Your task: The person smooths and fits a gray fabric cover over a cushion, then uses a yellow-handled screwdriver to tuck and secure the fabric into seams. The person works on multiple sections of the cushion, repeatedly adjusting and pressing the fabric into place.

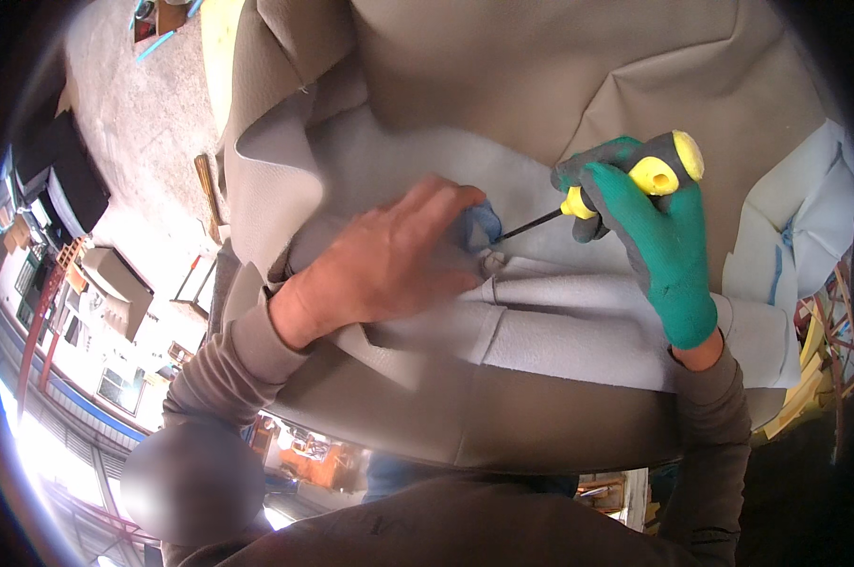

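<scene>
right now the right hand (668, 250), wearing a green glove, is clenching the yellow handle of a screwdriver (625, 184) and angling its dark shaft down and to the left, toward a fold in the grey seat cover (540, 321). the tip is sitting just beside the fingertips of the bare left hand (380, 265), which is lying palm down on the cover and pressing the bunched material flat; its fingers are curling over a small blue-grey bit at the seam, though whether they are pinching it or only resting on it i cannot tell. the cover is lying across the middle of the view, draped over a padded beige form (559, 76), with its pale fuzzy underside turned up around the seam.

the main worry, as i'm judging it, is the tip sliding off the fold and jabbing the ungloved fingers, since they are sitting right in the line of the shaft. a hard push could also be tearing or puncturing the thin cover instead of tucking it. if the left hand is easing its pressure, the fold may be springing loose.

farther out, a concrete floor (134, 123) is showing at the upper left, and yellow foam scraps (805, 378) are lying at the right edge.
</scene>
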A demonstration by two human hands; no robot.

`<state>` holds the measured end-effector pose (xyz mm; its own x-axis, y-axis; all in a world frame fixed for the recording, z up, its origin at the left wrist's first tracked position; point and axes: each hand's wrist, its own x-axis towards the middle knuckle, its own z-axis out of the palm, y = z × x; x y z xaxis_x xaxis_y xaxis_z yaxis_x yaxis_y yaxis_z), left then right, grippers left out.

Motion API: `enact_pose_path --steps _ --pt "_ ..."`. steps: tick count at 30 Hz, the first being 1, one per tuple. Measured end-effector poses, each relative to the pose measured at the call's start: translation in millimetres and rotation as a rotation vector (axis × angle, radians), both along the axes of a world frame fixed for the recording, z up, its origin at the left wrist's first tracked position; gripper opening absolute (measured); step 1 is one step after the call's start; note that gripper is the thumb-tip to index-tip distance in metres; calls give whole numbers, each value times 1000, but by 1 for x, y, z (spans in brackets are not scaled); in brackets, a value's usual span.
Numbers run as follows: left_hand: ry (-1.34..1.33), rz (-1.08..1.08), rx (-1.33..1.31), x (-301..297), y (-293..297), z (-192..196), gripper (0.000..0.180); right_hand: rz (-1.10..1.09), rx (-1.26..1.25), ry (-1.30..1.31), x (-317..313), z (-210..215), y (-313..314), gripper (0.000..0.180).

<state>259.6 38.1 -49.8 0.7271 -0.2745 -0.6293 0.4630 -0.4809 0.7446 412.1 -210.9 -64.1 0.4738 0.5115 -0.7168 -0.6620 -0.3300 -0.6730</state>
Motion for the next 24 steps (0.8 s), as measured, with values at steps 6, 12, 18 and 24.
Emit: enact_pose_path --steps 6,12,18,24 --pt "-3 -40 -30 2 0 1 73 31 -48 -17 -12 -3 0 11" --pt "-45 -50 -33 3 1 -2 73 91 26 7 -26 -13 0 15" --pt "7 -45 -52 2 3 -1 73 255 -60 -56 -25 -19 -1 16" --pt "-75 -76 -32 3 3 -5 75 562 31 -629 -51 -27 -2 22"
